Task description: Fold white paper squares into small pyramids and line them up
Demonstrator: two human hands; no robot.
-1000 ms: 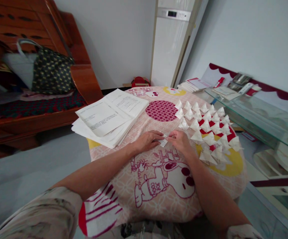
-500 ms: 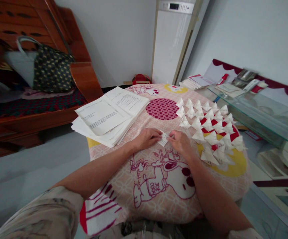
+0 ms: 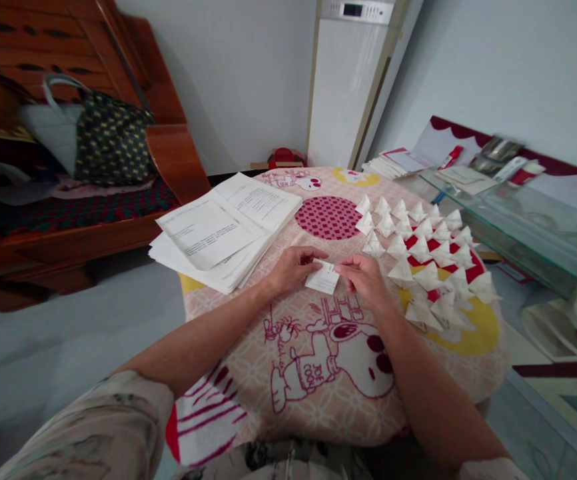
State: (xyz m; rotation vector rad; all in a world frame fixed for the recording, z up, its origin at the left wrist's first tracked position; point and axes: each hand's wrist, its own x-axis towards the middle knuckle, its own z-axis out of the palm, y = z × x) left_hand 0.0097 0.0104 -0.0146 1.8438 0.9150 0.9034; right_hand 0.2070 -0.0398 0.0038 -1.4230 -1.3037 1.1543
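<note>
Between my hands is a small folded square of white paper [image 3: 322, 279] with some print on it, just above the patterned tablecloth [image 3: 253, 400]. My left hand [image 3: 296, 267] pinches its upper left edge with thumb and fingers. At its upper right edge, my right hand [image 3: 364, 273] grips the paper between thumb and forefinger. To the right stand several folded paper pieces [image 3: 421, 250] with pointed tips, set out in rows. A stack of printed paper sheets [image 3: 213, 230] lies to the left, beyond my left forearm.
A glass shelf [image 3: 533, 220] holding cups and small items runs along the right side of the table. On the left is a wooden bench [image 3: 176, 160] with a dark patterned bag [image 3: 113, 137]. A tall white cabinet-like unit [image 3: 346, 87] stands behind the table.
The folded paper has turned from a corner-down diamond to a squarer position, showing more of its face. Both hands have shifted their fingers on it. The view has moved slightly.
</note>
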